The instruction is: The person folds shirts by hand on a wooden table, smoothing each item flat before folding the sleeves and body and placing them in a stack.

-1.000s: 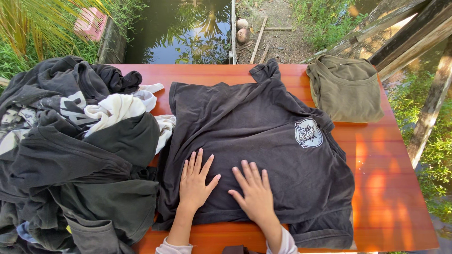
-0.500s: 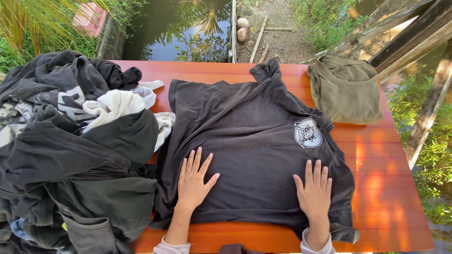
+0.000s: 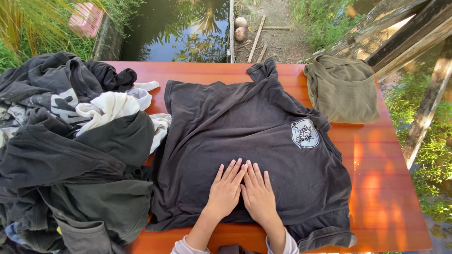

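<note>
While both hands, left [image 3: 227, 189] and right [image 3: 258, 196], lie flat together on the shirt [image 3: 254, 136]: smoothing step; next, I judge, an outward stroke.

Matt cloth shirt [image 3: 254, 136] on glossy wooden table [image 3: 381, 188].

Passage on the left is being blocked by a heap of dark clothes [image 3: 70, 150], crowding the spread black shirt [image 3: 245, 127]. Bare orange table [image 3: 391, 188] is being left open at the right, beneath the folded olive garment [image 3: 343, 89].
</note>
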